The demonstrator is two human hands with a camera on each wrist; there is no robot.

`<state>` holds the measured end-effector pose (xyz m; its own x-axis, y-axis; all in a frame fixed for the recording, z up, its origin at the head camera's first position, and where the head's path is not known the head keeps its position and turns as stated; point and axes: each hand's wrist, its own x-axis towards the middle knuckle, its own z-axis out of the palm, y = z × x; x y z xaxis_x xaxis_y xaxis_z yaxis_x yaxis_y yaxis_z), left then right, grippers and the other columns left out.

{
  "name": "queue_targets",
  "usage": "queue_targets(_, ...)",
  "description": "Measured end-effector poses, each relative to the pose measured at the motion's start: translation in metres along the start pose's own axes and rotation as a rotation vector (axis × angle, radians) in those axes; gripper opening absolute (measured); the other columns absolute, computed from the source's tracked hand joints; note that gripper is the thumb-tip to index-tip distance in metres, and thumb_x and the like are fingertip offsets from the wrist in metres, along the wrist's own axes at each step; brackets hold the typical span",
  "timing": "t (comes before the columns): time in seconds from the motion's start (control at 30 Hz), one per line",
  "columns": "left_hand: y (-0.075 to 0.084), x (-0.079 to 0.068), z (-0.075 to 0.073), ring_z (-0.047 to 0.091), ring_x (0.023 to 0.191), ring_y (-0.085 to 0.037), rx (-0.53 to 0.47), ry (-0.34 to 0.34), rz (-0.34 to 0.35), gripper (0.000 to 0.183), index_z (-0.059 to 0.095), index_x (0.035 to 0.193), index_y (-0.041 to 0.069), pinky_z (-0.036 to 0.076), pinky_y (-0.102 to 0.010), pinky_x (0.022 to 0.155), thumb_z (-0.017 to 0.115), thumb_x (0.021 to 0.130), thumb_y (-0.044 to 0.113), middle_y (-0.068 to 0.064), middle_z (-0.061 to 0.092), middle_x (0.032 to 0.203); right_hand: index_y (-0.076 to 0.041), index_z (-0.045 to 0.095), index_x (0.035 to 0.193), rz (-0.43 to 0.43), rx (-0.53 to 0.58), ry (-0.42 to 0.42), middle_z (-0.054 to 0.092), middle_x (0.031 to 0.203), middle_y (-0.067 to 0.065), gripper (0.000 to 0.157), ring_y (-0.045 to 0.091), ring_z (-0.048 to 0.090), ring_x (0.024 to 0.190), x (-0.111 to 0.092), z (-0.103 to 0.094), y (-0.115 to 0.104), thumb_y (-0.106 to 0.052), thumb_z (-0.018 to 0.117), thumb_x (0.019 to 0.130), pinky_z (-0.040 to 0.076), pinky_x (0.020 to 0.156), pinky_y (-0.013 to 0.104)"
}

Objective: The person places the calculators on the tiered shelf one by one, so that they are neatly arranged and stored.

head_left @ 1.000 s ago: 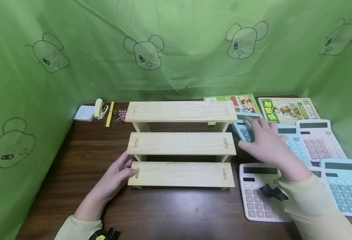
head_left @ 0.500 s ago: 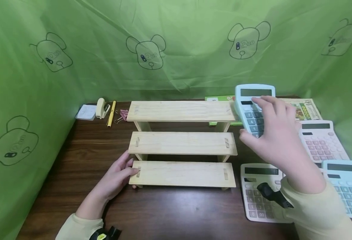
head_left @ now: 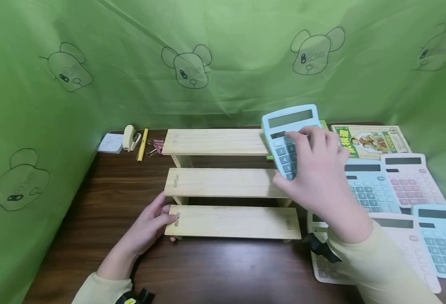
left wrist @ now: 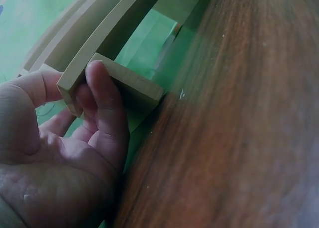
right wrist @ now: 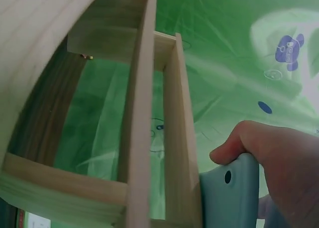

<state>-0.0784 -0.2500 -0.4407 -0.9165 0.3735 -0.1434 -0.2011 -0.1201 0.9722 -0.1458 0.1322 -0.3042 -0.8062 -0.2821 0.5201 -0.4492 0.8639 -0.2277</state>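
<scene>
A three-tier wooden stepped shelf [head_left: 234, 221] stands on the dark wood table. My left hand [head_left: 147, 230] grips the left end of its lowest board, thumb on top; in the left wrist view fingers [left wrist: 107, 96] curl under the board. My right hand [head_left: 319, 177] holds a light blue calculator [head_left: 291, 120] by its sides, tilted, over the right end of the top board [head_left: 211, 141]. In the right wrist view the calculator's edge [right wrist: 227, 193] lies beside the top board; whether they touch I cannot tell. The palm hides the calculator's lower right part.
On the right lie more calculators: a blue one [head_left: 367, 190], a pink-keyed one [head_left: 406, 185] and others partly under my forearm. A picture box [head_left: 371, 141] is behind them. At back left sit note paper [head_left: 110, 142], a stapler [head_left: 128, 137], a yellow pen [head_left: 142, 145] and pink binder clips [head_left: 157, 147].
My right hand has lifted the blue calculator from the right-hand group and carried it up and left over the top board. The left hand has kept its grip on the shelf.
</scene>
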Motion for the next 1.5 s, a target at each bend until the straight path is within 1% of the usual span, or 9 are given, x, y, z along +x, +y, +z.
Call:
queue_targets(0.17, 0.006, -0.006, -0.006, 0.065, 0.077, -0.036, 0.009, 0.0, 0.007, 0.073, 0.018, 0.154, 0.025, 0.054, -0.048, 0.05, 0.052, 0.095, -0.002, -0.034, 0.056, 0.117, -0.012, 0.054, 0.131, -0.029, 0.032, -0.023, 0.043, 0.134, 0.015, 0.088, 0.043, 0.032, 0.123, 0.002, 0.004, -0.006, -0.065, 0.074, 0.064, 0.029, 0.086, 0.066)
queue_targets(0.4, 0.007, -0.006, -0.004, 0.065, 0.076, -0.036, 0.011, 0.002, 0.004, 0.072, 0.02, 0.153, 0.026, 0.054, -0.049, 0.05, 0.052, 0.095, -0.001, -0.034, 0.057, 0.115, -0.008, 0.05, 0.136, -0.118, 0.087, -0.054, 0.041, 0.143, 0.014, 0.094, 0.04, 0.032, 0.129, 0.005, -0.001, -0.007, -0.066, 0.075, 0.066, 0.027, 0.097, 0.065)
queue_targets(0.57, 0.006, -0.009, -0.004, 0.065, 0.074, -0.036, 0.007, -0.003, 0.025, 0.073, 0.017, 0.154, 0.024, 0.054, -0.049, 0.049, 0.05, 0.096, -0.003, -0.035, 0.057, 0.114, -0.002, 0.059, 0.118, -0.205, 0.156, -0.002, 0.048, 0.137, 0.018, 0.077, 0.04, 0.041, 0.125, 0.006, -0.002, -0.006, -0.06, 0.074, 0.07, 0.023, 0.11, 0.055)
queue_targets(0.63, 0.005, -0.008, -0.004, 0.065, 0.074, -0.036, 0.003, -0.009, 0.021, 0.073, 0.017, 0.155, 0.024, 0.054, -0.049, 0.05, 0.05, 0.096, -0.003, -0.035, 0.057, 0.115, -0.002, 0.062, 0.108, -0.23, 0.194, 0.035, 0.053, 0.132, 0.018, 0.066, 0.04, 0.044, 0.121, 0.006, -0.003, -0.004, -0.055, 0.076, 0.07, 0.027, 0.11, 0.051)
queue_targets(0.73, 0.003, -0.007, -0.002, 0.065, 0.076, -0.037, -0.003, -0.021, 0.004, 0.072, 0.017, 0.155, 0.025, 0.054, -0.05, 0.051, 0.049, 0.096, -0.002, -0.035, 0.057, 0.116, -0.004, 0.063, 0.1, -0.252, 0.234, 0.053, 0.056, 0.128, 0.018, 0.054, 0.04, 0.046, 0.118, 0.003, -0.006, 0.0, -0.047, 0.077, 0.071, 0.03, 0.107, 0.05)
queue_targets(0.9, 0.002, -0.005, 0.0, 0.065, 0.077, -0.036, 0.015, 0.0, 0.011, 0.071, 0.019, 0.154, 0.024, 0.054, -0.05, 0.05, 0.051, 0.096, -0.001, -0.034, 0.058, 0.116, -0.006, 0.064, 0.104, -0.278, 0.238, 0.004, 0.053, 0.134, 0.014, 0.043, 0.037, 0.045, 0.121, 0.002, -0.009, 0.002, -0.035, 0.074, 0.074, 0.035, 0.101, 0.052)
queue_targets(1.07, 0.002, -0.005, 0.001, 0.065, 0.077, -0.037, 0.018, 0.003, 0.022, 0.07, 0.02, 0.153, 0.023, 0.054, -0.05, 0.049, 0.051, 0.096, -0.002, -0.033, 0.058, 0.113, -0.008, 0.065, 0.111, -0.296, 0.252, -0.068, 0.049, 0.139, 0.011, 0.037, 0.033, 0.041, 0.127, 0.001, -0.01, 0.001, -0.021, 0.066, 0.077, 0.037, 0.102, 0.051)
queue_targets(1.33, 0.004, -0.004, 0.001, 0.064, 0.076, -0.038, 0.024, 0.004, 0.029, 0.07, 0.02, 0.153, 0.024, 0.053, -0.051, 0.049, 0.051, 0.096, -0.001, -0.033, 0.057, 0.114, -0.01, 0.066, 0.107, -0.311, 0.292, -0.027, 0.05, 0.138, 0.011, 0.027, 0.035, 0.039, 0.129, 0.003, -0.005, -0.003, -0.017, 0.066, 0.08, 0.035, 0.103, 0.053)
queue_targets(1.5, 0.003, -0.002, 0.002, 0.064, 0.076, -0.038, 0.033, 0.0, 0.011, 0.071, 0.019, 0.153, 0.027, 0.053, -0.051, 0.05, 0.051, 0.096, 0.0, -0.032, 0.058, 0.114, -0.014, 0.068, 0.106, -0.321, 0.296, -0.018, 0.051, 0.137, 0.011, 0.024, 0.036, 0.036, 0.129, 0.002, 0.0, -0.008, -0.015, 0.07, 0.081, 0.036, 0.099, 0.055)
